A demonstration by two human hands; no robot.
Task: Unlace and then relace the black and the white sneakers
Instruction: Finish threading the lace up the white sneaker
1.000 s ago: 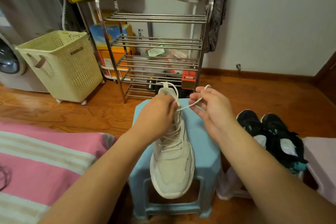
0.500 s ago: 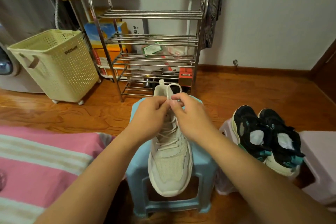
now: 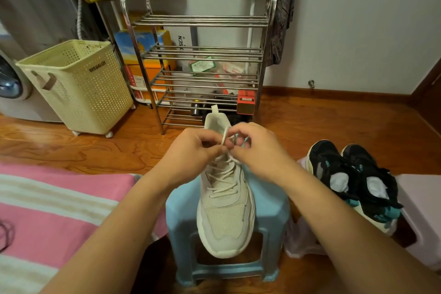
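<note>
A white sneaker [image 3: 225, 207] lies on a light blue stool [image 3: 269, 210], toe pointing toward me, laced up its front. My left hand [image 3: 191, 150] and my right hand [image 3: 257, 148] meet over the shoe's tongue. Each pinches part of the white lace [image 3: 225, 137], which forms small loops between my fingertips. A pair of black sneakers [image 3: 353, 179] with teal accents sits to the right, on a pale stool, untouched.
A metal shoe rack [image 3: 202, 55] stands against the wall behind the stool. A cream laundry basket [image 3: 78, 83] sits on the wooden floor at left. Pink striped bedding [image 3: 55, 210] fills the lower left. A pale lilac stool [image 3: 422, 217] is at the right edge.
My right hand came in from pulling the lace out to the right and now meets my left hand over the tongue. The lace ends now form loops between my fingers.
</note>
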